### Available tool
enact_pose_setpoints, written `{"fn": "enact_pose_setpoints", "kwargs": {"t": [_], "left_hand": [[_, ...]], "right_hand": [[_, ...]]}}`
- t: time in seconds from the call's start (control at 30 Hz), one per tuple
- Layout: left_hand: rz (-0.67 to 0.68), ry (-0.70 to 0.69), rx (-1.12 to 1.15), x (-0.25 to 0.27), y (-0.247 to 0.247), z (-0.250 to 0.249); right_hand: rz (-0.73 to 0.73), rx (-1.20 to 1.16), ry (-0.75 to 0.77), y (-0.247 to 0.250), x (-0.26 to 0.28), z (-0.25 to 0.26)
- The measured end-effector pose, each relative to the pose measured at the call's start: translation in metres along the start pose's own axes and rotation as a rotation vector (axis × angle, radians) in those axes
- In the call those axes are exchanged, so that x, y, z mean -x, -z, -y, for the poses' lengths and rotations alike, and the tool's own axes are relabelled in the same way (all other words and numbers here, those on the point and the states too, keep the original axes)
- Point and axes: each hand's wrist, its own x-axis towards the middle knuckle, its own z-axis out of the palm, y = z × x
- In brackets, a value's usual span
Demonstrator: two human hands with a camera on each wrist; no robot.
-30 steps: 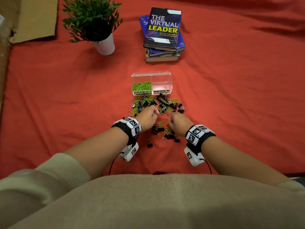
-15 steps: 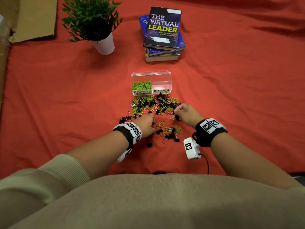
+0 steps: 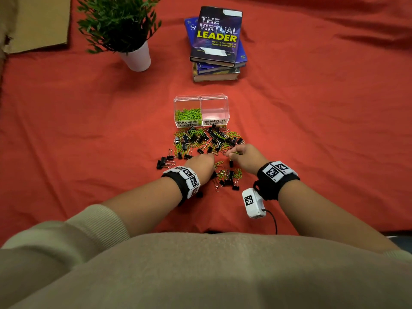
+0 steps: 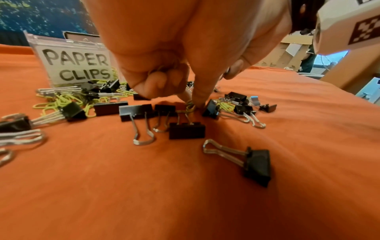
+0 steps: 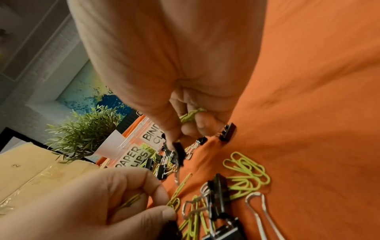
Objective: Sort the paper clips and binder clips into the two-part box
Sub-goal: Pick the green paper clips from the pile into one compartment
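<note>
A clear two-part box [image 3: 201, 101] stands on the red cloth. Its "PAPER CLIPS" half [image 4: 75, 65] holds green paper clips [image 3: 188, 114]; the "BINDER CLIPS" half [image 3: 214, 110] looks empty. A mixed pile of green paper clips and black binder clips [image 3: 207, 141] lies in front of it. My left hand [image 3: 201, 162] keeps paper clips in its curled fingers and pinches one more paper clip [image 4: 190, 106] off the cloth. My right hand [image 3: 240, 155] grips a bunch of green paper clips [image 5: 191, 116]; a black binder clip [image 5: 179, 152] sits at its thumb tip.
A smaller cluster of clips [image 3: 229, 177] lies between my wrists, with loose binder clips [image 3: 166, 162] to the left. Behind the box are a potted plant [image 3: 133, 52] and a stack of books [image 3: 217, 45]. Cardboard [image 3: 42, 23] lies at the far left.
Both hands left the near cluster and moved forward. The right hand swung out to the pile's right edge. The left hand dropped its fingertips onto a paper clip.
</note>
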Motion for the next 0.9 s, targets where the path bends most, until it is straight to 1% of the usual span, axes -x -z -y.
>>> {"fn": "enact_pose_setpoints", "kwargs": {"t": [0.1, 0.23, 0.3, 0.37, 0.43, 0.53, 0.57, 0.63, 0.7, 0.8, 0.9], "left_hand": [[0.031, 0.011, -0.018, 0.001, 0.002, -0.003], [0.034, -0.057, -0.102, 0.002, 0.004, -0.001], [0.039, -0.054, -0.091, 0.003, 0.005, 0.002], [0.05, -0.017, 0.009, 0.004, 0.006, 0.007], [0.048, -0.01, 0.168, 0.005, 0.009, 0.012], [-0.003, -0.018, 0.389, 0.007, 0.015, 0.019], [-0.019, -0.013, 0.446, 0.008, 0.018, 0.021], [-0.035, 0.008, 0.534, 0.009, 0.023, 0.023], [-0.047, 0.047, 0.623, 0.009, 0.027, 0.024], [-0.044, 0.132, 0.779, 0.008, 0.028, 0.026], [-0.015, 0.189, 0.928, 0.005, 0.027, 0.029]], "right_hand": [[0.023, -0.067, -0.046, -0.002, 0.001, 0.003], [0.029, -0.164, -0.085, -0.002, 0.0, 0.003], [0.03, -0.211, -0.1, -0.003, -0.001, 0.004], [0.023, -0.248, -0.123, -0.004, -0.002, 0.004], [0.02, -0.286, -0.146, -0.003, -0.001, 0.004], [0.015, -0.349, -0.178, -0.003, 0.0, 0.007], [0.005, -0.338, -0.179, -0.004, 0.0, 0.007], [-0.02, -0.187, -0.123, -0.008, -0.003, 0.008], [-0.023, 0.063, 0.003, -0.015, -0.006, 0.009], [0.031, 0.377, 0.159, -0.024, -0.008, 0.01], [0.077, 0.521, 0.197, -0.031, -0.01, 0.006]]}}
